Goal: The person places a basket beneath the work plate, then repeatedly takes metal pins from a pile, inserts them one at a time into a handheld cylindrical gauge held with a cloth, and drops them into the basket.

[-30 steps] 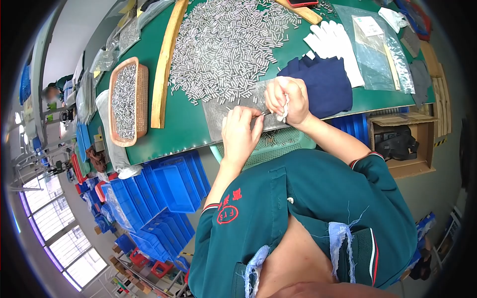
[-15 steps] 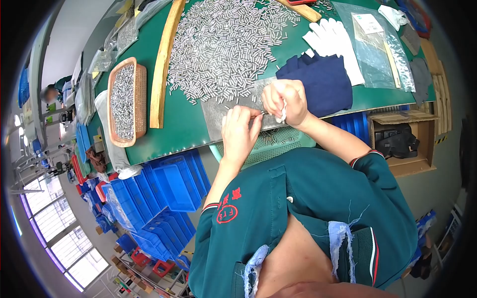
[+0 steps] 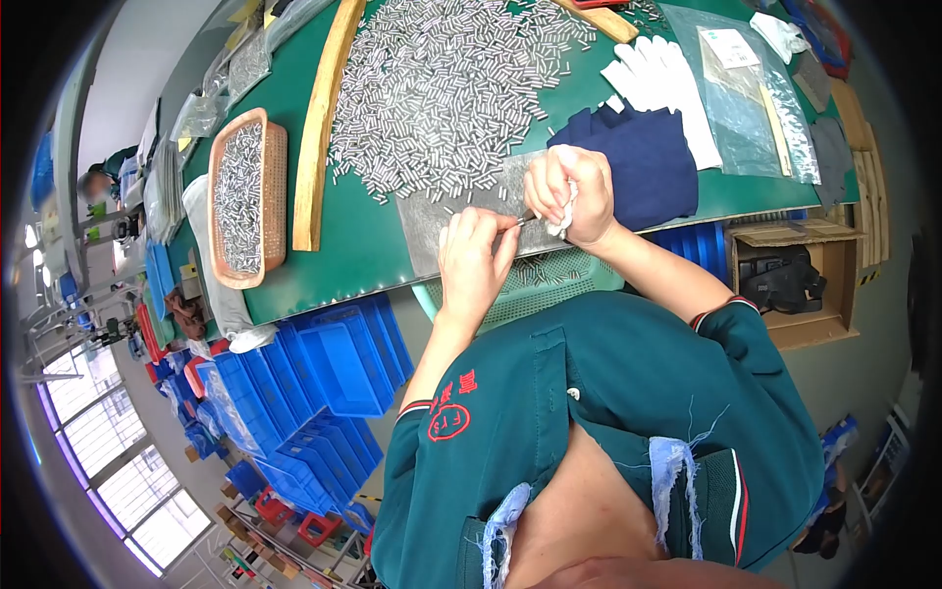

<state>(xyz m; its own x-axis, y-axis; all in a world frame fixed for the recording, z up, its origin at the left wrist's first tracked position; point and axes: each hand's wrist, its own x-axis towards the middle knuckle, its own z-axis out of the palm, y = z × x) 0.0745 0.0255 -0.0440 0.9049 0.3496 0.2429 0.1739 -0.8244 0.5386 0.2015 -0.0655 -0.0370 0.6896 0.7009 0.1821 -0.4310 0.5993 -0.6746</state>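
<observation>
My left hand (image 3: 473, 253) pinches a small metal pin (image 3: 521, 222) between thumb and fingertip, above the grey mat (image 3: 420, 231) at the table's front edge. Just beside it, my right hand (image 3: 574, 194) is closed round a crumpled white cloth (image 3: 562, 222). Its fingertips sit close to the pin's end; whether they hold anything else is hidden. Beyond both hands spreads a large heap of metal pins (image 3: 432, 98), with a few loose ones on the mat. Below the hands, a light green basket (image 3: 549, 299) contains more pins.
A peach basket (image 3: 278, 196) of pins stands left, beside a wooden strip (image 3: 316, 167). Right of the heap lie folded navy cloth (image 3: 643, 162), a white glove (image 3: 667, 88) and a plastic bag (image 3: 731, 108). Blue bins (image 3: 343, 368) and a cardboard box (image 3: 795, 329) flank the table.
My right hand has shifted slightly right and its wrist has turned a little, showing more of the white cloth. The left hand stays nearly in place with the pin.
</observation>
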